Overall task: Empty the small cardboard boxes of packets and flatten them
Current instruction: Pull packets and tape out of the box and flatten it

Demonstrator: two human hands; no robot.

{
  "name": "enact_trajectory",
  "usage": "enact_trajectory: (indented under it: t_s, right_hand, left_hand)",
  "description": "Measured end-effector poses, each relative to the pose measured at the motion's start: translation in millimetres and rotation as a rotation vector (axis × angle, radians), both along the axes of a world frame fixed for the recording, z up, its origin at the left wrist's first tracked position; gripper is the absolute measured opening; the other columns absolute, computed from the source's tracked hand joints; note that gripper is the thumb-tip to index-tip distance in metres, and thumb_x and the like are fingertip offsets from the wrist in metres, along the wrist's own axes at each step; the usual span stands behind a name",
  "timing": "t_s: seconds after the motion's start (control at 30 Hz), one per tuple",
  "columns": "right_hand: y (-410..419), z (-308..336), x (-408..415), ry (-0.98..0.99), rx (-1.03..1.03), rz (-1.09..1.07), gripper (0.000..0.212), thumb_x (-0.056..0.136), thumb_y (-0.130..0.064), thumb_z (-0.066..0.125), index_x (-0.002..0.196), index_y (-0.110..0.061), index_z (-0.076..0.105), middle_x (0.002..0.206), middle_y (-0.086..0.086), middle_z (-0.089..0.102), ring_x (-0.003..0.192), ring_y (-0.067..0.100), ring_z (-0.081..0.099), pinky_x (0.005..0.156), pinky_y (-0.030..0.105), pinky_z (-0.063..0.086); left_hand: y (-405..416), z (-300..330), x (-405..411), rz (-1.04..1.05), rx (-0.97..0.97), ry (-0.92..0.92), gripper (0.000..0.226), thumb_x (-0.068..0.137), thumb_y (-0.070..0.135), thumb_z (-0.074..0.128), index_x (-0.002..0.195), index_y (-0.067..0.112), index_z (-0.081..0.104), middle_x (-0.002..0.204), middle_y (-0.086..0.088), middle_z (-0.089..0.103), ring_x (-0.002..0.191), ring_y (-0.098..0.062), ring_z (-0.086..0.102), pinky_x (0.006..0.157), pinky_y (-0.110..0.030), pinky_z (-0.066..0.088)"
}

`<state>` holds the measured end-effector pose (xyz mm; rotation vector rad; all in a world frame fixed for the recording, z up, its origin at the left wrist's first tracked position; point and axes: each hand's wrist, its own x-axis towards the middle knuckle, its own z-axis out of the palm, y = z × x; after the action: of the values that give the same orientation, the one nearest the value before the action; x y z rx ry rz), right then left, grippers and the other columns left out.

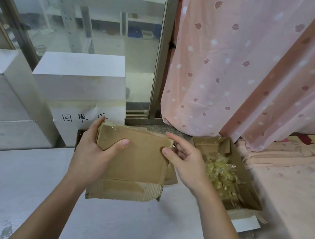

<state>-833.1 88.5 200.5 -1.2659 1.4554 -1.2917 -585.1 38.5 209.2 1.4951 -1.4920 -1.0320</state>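
At the centre of the head view, above a white board (17, 190), a flattened cardboard box (136, 157) is held between two hands. Its long axis runs from 12 o'clock to 6 o'clock, tilted slightly so the far edge leans toward 1 o'clock. The broad face is turned up to the camera; it is plain brown, glossy with clear tape along the far edge, and a torn flap with exposed corrugation hangs at the 6 o'clock end.

The left hand (94, 150) grips the box at its 10 o'clock corner: the thumb lies across the upper face and the fingers curl round the left edge and behind it. The right hand (185, 161) is at the 2 o'clock corner, its thumb tip pressing the face near the edge and its index finger laid along the top corner; the remaining fingers are loosely bent beside the box, and whether they touch it cannot be told.

At 3 o'clock from the held box, just beside it, an open cardboard tray (249, 187) holds a heap of clear packets (220, 172) with yellowish contents. Behind the box, another piece of cardboard (172, 175) shows at the right edge. At 10 o'clock stand white blocks (80, 78), one bearing a handwritten paper label (76, 119). A pink patterned curtain (244, 60) hangs at 1 o'clock.
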Motion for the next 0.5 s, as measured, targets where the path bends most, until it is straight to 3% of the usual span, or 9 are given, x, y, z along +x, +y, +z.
enact_trajectory:
  t_s: [0.07, 0.2, 0.27, 0.33, 0.43, 0.5]
  right_hand:
    - [0, 0, 8, -0.004, -0.029, -0.045, 0.039, 0.089, -0.010, 0.078, 0.121, -0.031, 0.070, 0.080, -0.024, 0.070, 0.085, -0.005, 0.064, 0.085, 0.009, 0.046]
    - [1, 0, 7, 0.090, -0.049, -0.040, 0.032, 0.092, -0.013, 0.075, 0.117, -0.034, 0.071, 0.076, -0.003, 0.069, 0.075, 0.010, 0.061, 0.079, 0.013, 0.048]
    - [2, 1, 4, 0.122, -0.039, 0.009, 0.029, 0.096, -0.014, 0.071, 0.118, -0.033, 0.071, 0.069, -0.008, 0.067, 0.071, 0.000, 0.060, 0.075, 0.024, 0.055]
    - [2, 1, 3, 0.153, -0.048, 0.017, 0.029, 0.099, -0.015, 0.066, 0.117, -0.037, 0.071, 0.075, -0.003, 0.072, 0.079, 0.003, 0.066, 0.080, 0.035, 0.059]
    - [1, 2, 3, 0.134, -0.067, 0.020, 0.032, 0.103, -0.010, 0.058, 0.117, -0.036, 0.069, 0.093, -0.025, 0.075, 0.096, -0.006, 0.068, 0.086, 0.015, 0.051]
    - [1, 0, 2, 0.124, -0.047, 0.039, 0.030, 0.102, -0.012, 0.060, 0.123, -0.032, 0.068, 0.087, -0.034, 0.070, 0.093, -0.010, 0.065, 0.085, 0.009, 0.047]
  left_hand:
    - [1, 1, -1, 0.006, -0.008, -0.012, 0.109, 0.055, 0.089, 0.071, 0.152, 0.056, 0.032, 0.146, 0.015, 0.054, 0.133, -0.011, 0.055, 0.112, -0.049, 0.048]
    - [3, 1, 3, -0.008, 0.010, -0.030, 0.108, 0.056, 0.090, 0.071, 0.151, 0.059, 0.031, 0.146, 0.016, 0.055, 0.132, -0.011, 0.056, 0.110, -0.049, 0.049]
    - [2, 2, 7, -0.019, 0.028, -0.041, 0.107, 0.055, 0.091, 0.070, 0.150, 0.061, 0.031, 0.145, 0.017, 0.056, 0.129, -0.012, 0.058, 0.108, -0.050, 0.051]
    - [1, 3, 9, -0.024, 0.046, -0.035, 0.105, 0.054, 0.090, 0.071, 0.148, 0.063, 0.033, 0.142, 0.018, 0.058, 0.126, -0.011, 0.060, 0.106, -0.049, 0.052]
    - [1, 6, 10, -0.017, 0.071, -0.008, 0.101, 0.054, 0.086, 0.073, 0.145, 0.063, 0.037, 0.137, 0.019, 0.061, 0.121, -0.010, 0.063, 0.104, -0.046, 0.054]
    - [1, 6, 12, -0.007, 0.090, 0.019, 0.100, 0.054, 0.084, 0.075, 0.145, 0.062, 0.039, 0.132, 0.020, 0.063, 0.118, -0.009, 0.064, 0.102, -0.045, 0.055]
